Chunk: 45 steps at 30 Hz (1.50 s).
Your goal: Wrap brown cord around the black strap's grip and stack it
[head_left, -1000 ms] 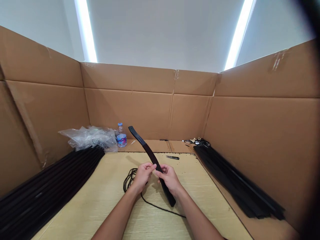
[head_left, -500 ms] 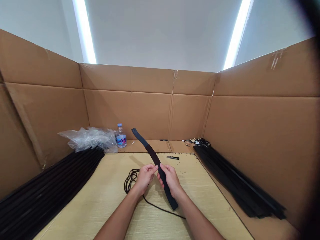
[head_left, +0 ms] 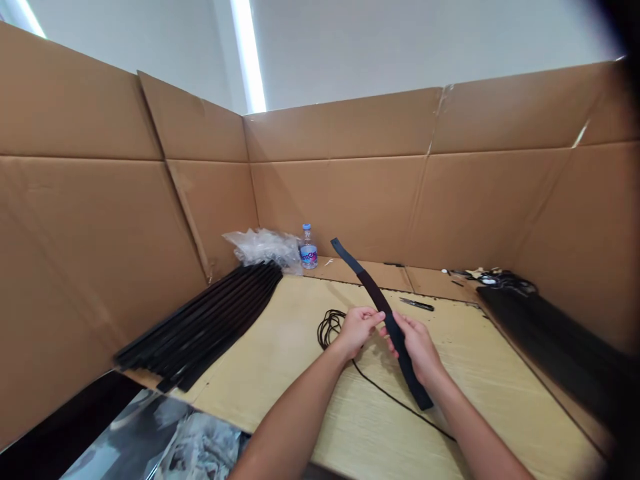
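Black strap (head_left: 411, 377) rises diagonally through the frame's lower middle, closed in the curled fingers of the right hand (head_left: 417, 348); the left hand (head_left: 356, 330) bends against its edge, hold unclear; a slack grip could drop it onto the black cord (head_left: 327, 328) nearby, tangling them.

Tall panels of corrugated cardboard (head_left: 340, 193) stand in a folded screen around a pale wood-grain tabletop (head_left: 500, 400), and above them rise a plain white wall (head_left: 400, 47) and a bright vertical fluorescent light strip (head_left: 247, 57).
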Tool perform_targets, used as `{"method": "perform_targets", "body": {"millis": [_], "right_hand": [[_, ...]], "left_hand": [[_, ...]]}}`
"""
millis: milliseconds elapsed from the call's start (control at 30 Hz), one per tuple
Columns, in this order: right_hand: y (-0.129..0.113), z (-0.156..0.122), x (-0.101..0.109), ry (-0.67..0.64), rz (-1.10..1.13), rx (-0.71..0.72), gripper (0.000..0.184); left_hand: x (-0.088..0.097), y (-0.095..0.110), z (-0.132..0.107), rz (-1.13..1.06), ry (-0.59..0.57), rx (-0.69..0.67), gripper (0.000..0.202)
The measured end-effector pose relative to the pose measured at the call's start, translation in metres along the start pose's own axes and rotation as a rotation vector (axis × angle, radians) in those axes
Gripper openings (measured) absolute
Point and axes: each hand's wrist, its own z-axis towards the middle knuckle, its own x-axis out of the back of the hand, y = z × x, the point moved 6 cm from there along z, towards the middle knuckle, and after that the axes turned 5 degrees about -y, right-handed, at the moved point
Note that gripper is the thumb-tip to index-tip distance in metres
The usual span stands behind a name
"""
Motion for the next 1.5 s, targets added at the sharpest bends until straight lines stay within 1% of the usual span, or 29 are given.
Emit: {"method": "perform_targets", "body": {"millis": [133, 267, 533, 767, 900, 1000, 1067, 1233, 1367, 1500], "right_hand": [[0.001, -0.001, 0.003, 0.016, -0.013, -0.003, 0.036], [0.001, -0.001, 0.004, 0.034, -0.035, -0.012, 0.035], [-0.002, -0.002, 0.004, 0.038, -0.074, 0.002, 0.034], [-0.010, 0.000, 0.003, 0.032, -0.073, 0.034, 0.038], [-0.011, 0.003, 0.001, 0.031, -0.029, 0.052, 0.038], [-0.012, 0.004, -0.002, -0.005, 0.008, 0.063, 0.036], [-0.013, 0.005, -0.004, -0.037, 0.014, 0.071, 0.035], [-0.014, 0.005, -0.007, -0.130, -0.020, 0.058, 0.040], [-0.013, 0.003, -0.009, -0.206, -0.052, 0.021, 0.037], [-0.014, 0.000, -0.007, -0.209, -0.061, 0.009, 0.038]], "left_hand": [[-0.001, -0.005, 0.001, -0.018, -0.004, 0.007, 0.049], [-0.001, -0.005, 0.001, -0.012, 0.004, 0.003, 0.049], [-0.001, 0.004, -0.002, 0.025, -0.003, -0.002, 0.045], [-0.005, 0.012, -0.001, 0.009, -0.048, -0.021, 0.039], [-0.005, 0.013, 0.001, -0.005, -0.020, -0.035, 0.042], [0.001, 0.013, 0.003, -0.021, 0.013, -0.035, 0.045], [0.004, 0.013, 0.005, -0.032, 0.009, -0.028, 0.046], [0.007, 0.014, 0.005, -0.051, -0.057, -0.006, 0.046], [0.006, 0.014, 0.004, -0.052, -0.113, 0.003, 0.044], [0.003, 0.015, 0.003, -0.042, -0.153, 0.005, 0.041]]}}
